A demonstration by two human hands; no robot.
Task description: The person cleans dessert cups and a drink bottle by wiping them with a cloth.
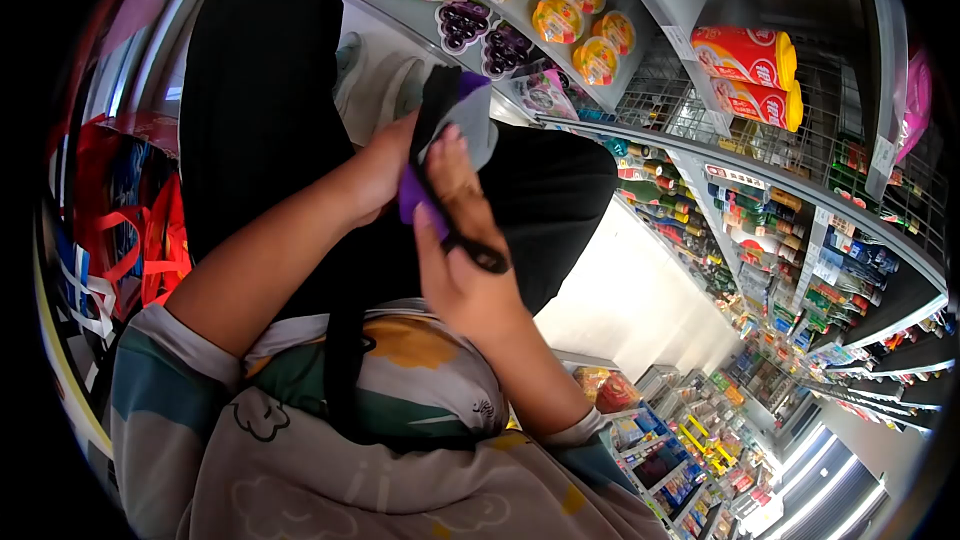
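Note:
A soft-looking purple, grey and black item (412, 198) with a dark edge or strap is held above my lap; I cannot make out its kind. My left hand (385, 168) grips its left side, with the fingers mostly hidden behind it. My right hand (470, 240) is on its near right side, the thumb against the purple part and the fingers reaching up over the grey part. A dark band of the item crosses my right hand near the knuckles. Both hands are between my legs in black trousers (255, 130).
Shelves on the right carry red canisters with yellow lids (745, 55), jelly cups (575, 15) and many bottles (660, 190). Red bags (165, 240) hang at the left. A pale floor (620, 290) runs toward more stocked shelves (660, 450). Light shoes (400, 90) show beyond my hands.

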